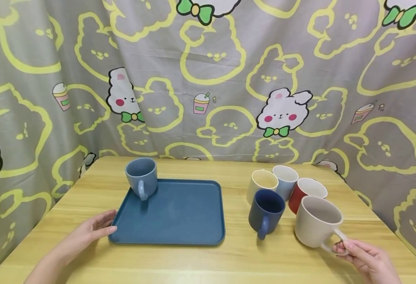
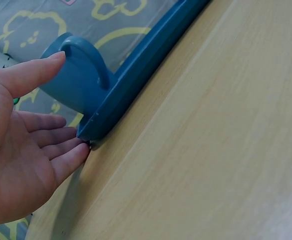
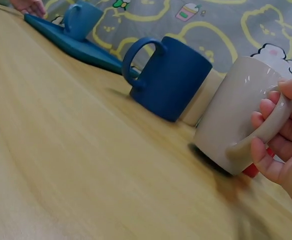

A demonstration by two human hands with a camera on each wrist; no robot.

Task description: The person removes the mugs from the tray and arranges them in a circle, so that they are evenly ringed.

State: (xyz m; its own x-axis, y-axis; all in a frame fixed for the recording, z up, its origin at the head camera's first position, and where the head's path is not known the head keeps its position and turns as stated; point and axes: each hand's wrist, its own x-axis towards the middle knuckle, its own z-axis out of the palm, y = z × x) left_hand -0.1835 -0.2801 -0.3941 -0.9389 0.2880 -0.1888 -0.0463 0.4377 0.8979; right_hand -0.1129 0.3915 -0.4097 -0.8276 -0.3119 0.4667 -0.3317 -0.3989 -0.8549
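Note:
My right hand (image 1: 369,258) grips the handle of a beige mug (image 1: 314,223), fingers curled through the loop, as the right wrist view also shows. The mug looks slightly tilted, close over the table. At the left, my left hand (image 1: 92,228) rests its fingertips at the left edge of a dark blue tray (image 1: 183,213). In the left wrist view its fingers (image 2: 61,150) lie nearly straight against the tray's corner, thumb raised. A grey-blue mug (image 1: 142,175) stands upright on the tray's back left corner, handle toward me.
Left of the beige mug stands a navy mug (image 1: 266,211). Behind are a cream mug (image 1: 255,189), a light blue mug (image 1: 285,187) and a red mug (image 1: 298,199) with a white inside, grouped closely. A patterned curtain (image 1: 215,98) hangs behind the wooden table (image 1: 236,260).

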